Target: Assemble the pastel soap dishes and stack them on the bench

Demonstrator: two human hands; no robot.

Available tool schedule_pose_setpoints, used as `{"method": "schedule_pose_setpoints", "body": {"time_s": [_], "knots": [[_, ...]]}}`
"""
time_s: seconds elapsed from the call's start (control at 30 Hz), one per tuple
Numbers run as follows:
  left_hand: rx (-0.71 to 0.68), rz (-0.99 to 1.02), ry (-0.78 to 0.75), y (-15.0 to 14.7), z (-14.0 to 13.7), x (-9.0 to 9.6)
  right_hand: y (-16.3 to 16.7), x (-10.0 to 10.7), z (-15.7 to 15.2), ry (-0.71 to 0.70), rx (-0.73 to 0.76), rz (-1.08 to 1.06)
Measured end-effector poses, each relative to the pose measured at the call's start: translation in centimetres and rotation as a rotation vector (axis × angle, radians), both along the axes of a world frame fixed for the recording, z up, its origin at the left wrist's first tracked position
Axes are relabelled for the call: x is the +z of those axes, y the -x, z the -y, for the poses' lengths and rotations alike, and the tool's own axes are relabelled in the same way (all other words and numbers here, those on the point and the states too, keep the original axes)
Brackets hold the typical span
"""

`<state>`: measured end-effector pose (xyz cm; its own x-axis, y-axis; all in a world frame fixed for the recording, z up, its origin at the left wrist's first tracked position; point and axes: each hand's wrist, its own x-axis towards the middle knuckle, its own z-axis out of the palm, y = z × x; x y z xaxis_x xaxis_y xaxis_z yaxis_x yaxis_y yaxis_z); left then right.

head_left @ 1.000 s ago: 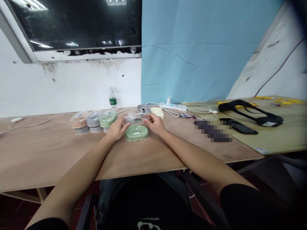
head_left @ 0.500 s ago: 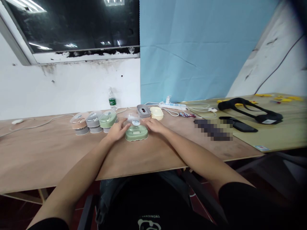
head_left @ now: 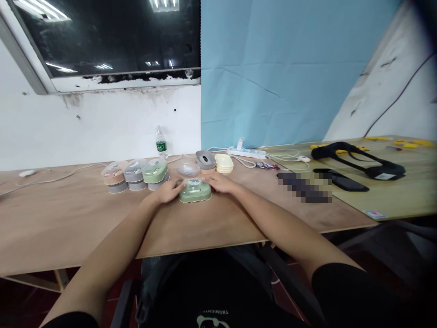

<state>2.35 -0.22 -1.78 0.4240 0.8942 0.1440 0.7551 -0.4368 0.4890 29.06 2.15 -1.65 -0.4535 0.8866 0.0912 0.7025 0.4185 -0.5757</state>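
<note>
A green soap box (head_left: pixel 194 197) sits on the table in front of me. Over its top lies a clear lid (head_left: pixel 194 182) with a round sticker; I cannot tell whether it is fully seated. My left hand (head_left: pixel 170 190) grips the lid's left edge, thumb toward the front. On the opposite edge, my right hand (head_left: pixel 220 183) has its fingers curled against the lid. Just behind is another clear lid (head_left: pixel 188 169). A grey soap box base (head_left: pixel 205 158) rests on an orange one, beside a stack of cream trays (head_left: pixel 224 163).
Stacked soap boxes in orange (head_left: pixel 114 172), grey (head_left: pixel 135 170) and green (head_left: pixel 155 171) stand to the left. Behind them is a water bottle (head_left: pixel 161 145). A power strip (head_left: pixel 246 152) with cables lies at the back; a black headset-like strap (head_left: pixel 358 159) is at right.
The stickered clear lid has come toward me and down onto the green soap box, both hands moving with it. The other clear lid behind now shows plainly.
</note>
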Motion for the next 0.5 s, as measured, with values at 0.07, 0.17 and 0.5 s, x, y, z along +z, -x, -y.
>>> {"method": "schedule_pose_setpoints", "body": {"time_s": [0.07,0.17,0.5], "knots": [[-0.014,-0.019,0.002,0.09,-0.17,-0.2,-0.01,-0.04,0.01,-0.021,-0.012,0.005],[-0.03,-0.015,-0.02,0.04,-0.2,-0.34,-0.05,-0.22,-0.13,-0.017,-0.009,-0.001],[0.0,-0.001,-0.034,-0.47,0.22,-0.1,-0.26,-0.51,-0.37,0.024,0.02,-0.034]]}}
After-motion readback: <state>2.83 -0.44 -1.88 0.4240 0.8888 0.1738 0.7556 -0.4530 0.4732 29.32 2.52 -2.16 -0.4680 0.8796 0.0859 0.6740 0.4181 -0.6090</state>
